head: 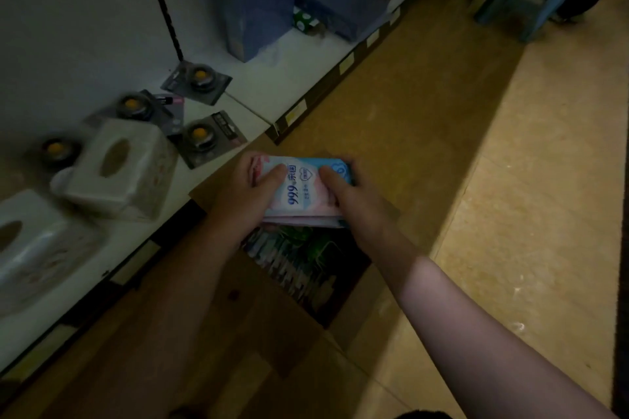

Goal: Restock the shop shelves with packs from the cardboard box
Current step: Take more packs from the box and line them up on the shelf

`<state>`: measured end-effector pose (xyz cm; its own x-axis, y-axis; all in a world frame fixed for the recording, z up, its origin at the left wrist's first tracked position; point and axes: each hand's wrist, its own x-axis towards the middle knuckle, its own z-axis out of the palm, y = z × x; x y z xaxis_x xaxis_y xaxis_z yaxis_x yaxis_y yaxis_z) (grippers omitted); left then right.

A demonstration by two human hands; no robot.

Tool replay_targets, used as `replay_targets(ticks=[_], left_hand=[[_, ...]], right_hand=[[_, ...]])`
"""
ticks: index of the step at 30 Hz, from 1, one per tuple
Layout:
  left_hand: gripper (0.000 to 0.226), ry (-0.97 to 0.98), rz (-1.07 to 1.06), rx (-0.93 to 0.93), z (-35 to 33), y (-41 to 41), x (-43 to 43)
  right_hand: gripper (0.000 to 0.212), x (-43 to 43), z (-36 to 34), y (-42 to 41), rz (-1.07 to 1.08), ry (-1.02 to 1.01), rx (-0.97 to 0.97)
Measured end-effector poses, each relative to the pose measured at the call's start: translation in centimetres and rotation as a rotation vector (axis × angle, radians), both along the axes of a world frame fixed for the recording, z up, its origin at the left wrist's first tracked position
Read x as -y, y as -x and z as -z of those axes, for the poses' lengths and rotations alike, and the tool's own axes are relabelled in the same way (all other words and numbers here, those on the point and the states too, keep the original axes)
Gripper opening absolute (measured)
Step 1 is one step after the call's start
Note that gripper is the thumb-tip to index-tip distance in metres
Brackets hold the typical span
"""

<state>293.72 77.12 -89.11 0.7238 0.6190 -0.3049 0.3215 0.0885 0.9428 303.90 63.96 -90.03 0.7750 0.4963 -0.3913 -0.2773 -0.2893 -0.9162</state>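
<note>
Packs (303, 189) in a small pile sit just above the cardboard box (272, 326), squeezed from both ends by the left hand (250, 189) and the right hand (352, 201), with fingers curled tight round the pile. Lots of spare packs (299, 265) lie down in the box, so I think most of the job is left to do. The shelf (258, 95) left of the box shows a bare white spot behind its front edge, near the tissue boxes (119, 167), and the floor (510, 180) right of the box looks wide enough to move about.
</note>
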Motion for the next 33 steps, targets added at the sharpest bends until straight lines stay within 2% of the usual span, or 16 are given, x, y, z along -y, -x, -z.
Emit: replay_targets(ticks=[3, 9, 14, 18, 25, 33], left_hand=[[0.02, -0.056, -0.049, -0.024, -6.8, 0.6, 0.7], [0.013, -0.108, -0.151, 0.011, -24.5, 3.0, 2.0], [0.011, -0.202, -0.253, 0.021, -39.4, 5.3, 2.4], [0.012, -0.281, -0.307, 0.107, -50.7, 7.7, 2.5], [0.018, -0.412, -0.364, 0.213, -63.6, 11.2, 0.3], [0.013, -0.477, -0.443, 0.311, -72.9, 16.2, -5.7]], right_hand=[[0.006, 0.1, -6.9, 1.0, 0.024, 0.011, 0.032], [0.017, -0.3, -24.8, 2.2, 0.021, 0.02, 0.151], [0.019, -0.5, -40.3, 3.7, -0.081, 0.016, 0.289], [0.018, -1.0, -51.8, 5.1, -0.146, -0.032, 0.423], [0.017, -4.9, -64.8, 7.3, -0.184, -0.166, 0.596], [0.013, -12.9, -74.0, 10.8, -0.252, -0.372, 0.673]])
